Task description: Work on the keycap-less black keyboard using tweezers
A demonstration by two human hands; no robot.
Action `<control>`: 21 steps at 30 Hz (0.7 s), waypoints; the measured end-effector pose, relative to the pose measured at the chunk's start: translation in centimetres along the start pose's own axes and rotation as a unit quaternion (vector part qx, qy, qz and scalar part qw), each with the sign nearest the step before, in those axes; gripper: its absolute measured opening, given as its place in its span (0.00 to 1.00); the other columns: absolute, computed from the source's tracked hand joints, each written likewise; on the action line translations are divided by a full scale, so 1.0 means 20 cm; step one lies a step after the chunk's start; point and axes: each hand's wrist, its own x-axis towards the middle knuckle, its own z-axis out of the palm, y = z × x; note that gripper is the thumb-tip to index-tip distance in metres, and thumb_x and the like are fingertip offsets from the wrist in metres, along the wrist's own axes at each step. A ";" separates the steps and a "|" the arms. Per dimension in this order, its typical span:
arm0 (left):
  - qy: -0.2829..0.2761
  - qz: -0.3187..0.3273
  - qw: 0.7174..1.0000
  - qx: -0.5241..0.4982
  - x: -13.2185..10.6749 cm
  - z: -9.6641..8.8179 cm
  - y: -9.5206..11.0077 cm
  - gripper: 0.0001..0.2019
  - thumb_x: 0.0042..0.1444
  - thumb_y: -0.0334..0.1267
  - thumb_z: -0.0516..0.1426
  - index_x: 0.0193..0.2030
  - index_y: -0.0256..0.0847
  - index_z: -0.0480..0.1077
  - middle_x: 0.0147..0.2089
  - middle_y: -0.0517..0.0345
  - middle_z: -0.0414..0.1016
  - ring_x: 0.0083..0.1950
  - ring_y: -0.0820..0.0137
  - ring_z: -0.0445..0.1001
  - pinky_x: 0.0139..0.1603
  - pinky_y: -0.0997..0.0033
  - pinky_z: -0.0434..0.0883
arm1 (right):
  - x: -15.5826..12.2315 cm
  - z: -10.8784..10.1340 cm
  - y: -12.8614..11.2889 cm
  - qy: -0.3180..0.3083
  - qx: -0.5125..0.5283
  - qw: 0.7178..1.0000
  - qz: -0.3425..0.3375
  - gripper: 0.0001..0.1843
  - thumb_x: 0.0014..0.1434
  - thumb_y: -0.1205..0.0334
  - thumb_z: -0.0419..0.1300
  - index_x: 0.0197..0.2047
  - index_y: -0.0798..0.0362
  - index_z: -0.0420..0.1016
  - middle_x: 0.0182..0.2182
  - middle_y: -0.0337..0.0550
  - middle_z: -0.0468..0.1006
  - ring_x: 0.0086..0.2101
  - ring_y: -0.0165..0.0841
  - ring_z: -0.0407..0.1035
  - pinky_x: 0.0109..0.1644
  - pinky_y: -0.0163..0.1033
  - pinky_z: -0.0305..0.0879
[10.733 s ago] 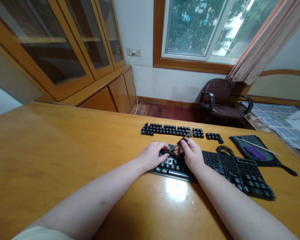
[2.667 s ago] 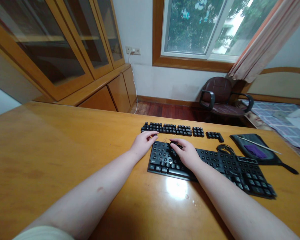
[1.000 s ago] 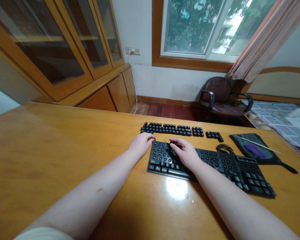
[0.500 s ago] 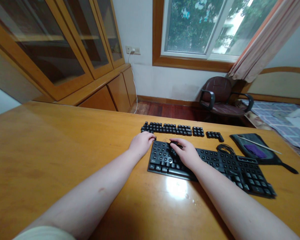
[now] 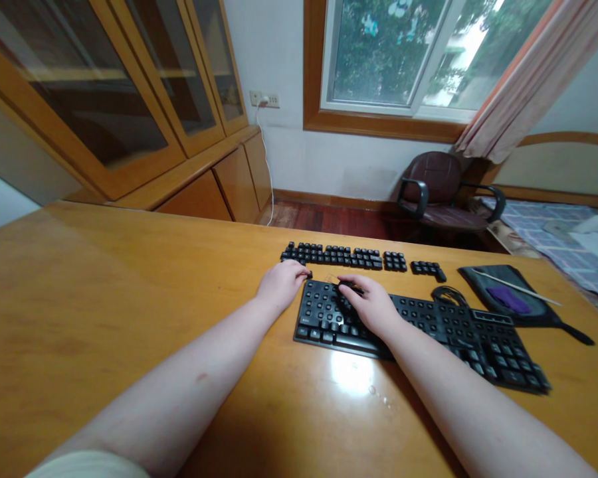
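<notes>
A black keyboard [image 5: 359,346] lies at an angle on the wooden desk, with many keycaps off its upper rows and its lower keys in place. At its upper left corner, my left hand [image 5: 280,284] pinches a small black keycap [image 5: 309,275]. My right hand [image 5: 373,304] hovers over the keyboard's upper left part, fingers closed around a black-handled keycap puller [image 5: 351,288]. Thin wire loops reach from it toward the left hand. Behind both hands, loose black keycaps [image 5: 339,255] stand in grouped rows.
Right of the keyboard's top are a coiled black cable [image 5: 449,295] and a dark pouch [image 5: 493,275] bearing a purple cloth [image 5: 509,301] and a thin stick [image 5: 523,289]. An office chair [image 5: 436,192] stands beyond the desk's [image 5: 129,318] far edge. A glass-fronted cabinet [image 5: 179,153] borders the left.
</notes>
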 end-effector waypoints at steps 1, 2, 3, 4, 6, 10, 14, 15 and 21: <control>-0.002 0.002 1.000 -0.002 0.00 0.00 0.00 0.10 0.57 0.36 0.52 0.40 0.45 0.75 0.43 0.57 0.75 0.44 0.67 0.72 0.46 0.69 0.68 | 0.00 0.00 0.00 0.001 0.000 1.000 -0.001 0.14 0.56 0.56 0.57 0.44 0.51 0.75 0.43 0.45 0.78 0.44 0.38 0.70 0.52 0.45 0.63; -0.005 0.004 1.000 -0.004 0.00 0.00 0.00 0.11 0.57 0.36 0.52 0.40 0.45 0.75 0.43 0.57 0.75 0.45 0.67 0.71 0.46 0.70 0.68 | 0.00 0.00 0.00 0.001 0.001 1.000 -0.002 0.14 0.56 0.56 0.57 0.44 0.50 0.75 0.43 0.45 0.78 0.44 0.38 0.70 0.52 0.46 0.63; -0.008 0.006 1.000 -0.004 0.00 0.00 0.00 0.11 0.57 0.36 0.52 0.41 0.45 0.75 0.43 0.57 0.75 0.45 0.67 0.71 0.46 0.70 0.68 | 0.00 0.00 0.00 0.000 0.000 1.000 -0.002 0.14 0.56 0.56 0.57 0.44 0.50 0.75 0.43 0.45 0.78 0.44 0.38 0.70 0.52 0.46 0.63; -0.010 0.007 1.000 -0.003 0.00 0.00 0.00 0.11 0.57 0.36 0.51 0.41 0.45 0.75 0.43 0.57 0.75 0.45 0.67 0.71 0.46 0.70 0.68 | 0.00 0.00 0.00 0.000 -0.001 1.000 -0.001 0.14 0.56 0.56 0.57 0.44 0.51 0.75 0.43 0.45 0.78 0.44 0.39 0.70 0.52 0.46 0.63; -0.010 0.005 1.000 0.002 -0.01 0.00 0.01 0.12 0.58 0.37 0.51 0.42 0.46 0.75 0.43 0.57 0.74 0.44 0.67 0.71 0.46 0.69 0.68 | 0.00 0.00 0.00 -0.001 -0.004 1.000 0.003 0.15 0.56 0.56 0.56 0.44 0.51 0.75 0.43 0.45 0.78 0.44 0.39 0.70 0.51 0.46 0.63; -0.016 -0.012 1.000 0.015 -0.01 -0.01 0.03 0.13 0.58 0.38 0.50 0.43 0.46 0.75 0.43 0.56 0.74 0.44 0.67 0.71 0.46 0.70 0.68 | 0.00 0.00 0.00 0.001 -0.003 1.000 0.001 0.15 0.56 0.55 0.56 0.44 0.50 0.76 0.43 0.45 0.78 0.44 0.39 0.70 0.51 0.47 0.63; -0.019 -0.016 0.999 0.020 -0.01 -0.01 0.03 0.13 0.59 0.39 0.50 0.45 0.46 0.74 0.42 0.55 0.73 0.43 0.67 0.71 0.46 0.70 0.67 | 0.00 0.00 0.00 0.002 -0.004 1.000 0.002 0.15 0.56 0.55 0.57 0.44 0.50 0.76 0.43 0.45 0.78 0.44 0.39 0.70 0.52 0.47 0.62; -0.017 -0.016 0.999 0.021 -0.01 -0.01 0.03 0.13 0.59 0.39 0.50 0.45 0.46 0.74 0.42 0.55 0.73 0.43 0.67 0.71 0.46 0.70 0.67 | 0.00 0.00 0.00 0.001 -0.004 1.000 0.004 0.15 0.56 0.55 0.57 0.44 0.50 0.76 0.43 0.45 0.77 0.44 0.39 0.70 0.52 0.47 0.62; -0.015 -0.018 0.999 0.030 -0.01 0.00 0.03 0.14 0.59 0.38 0.50 0.46 0.47 0.74 0.42 0.55 0.73 0.43 0.66 0.71 0.45 0.69 0.68 | 0.00 0.00 0.01 -0.001 0.000 1.000 -0.004 0.15 0.56 0.56 0.56 0.45 0.51 0.75 0.43 0.45 0.77 0.45 0.38 0.70 0.52 0.46 0.63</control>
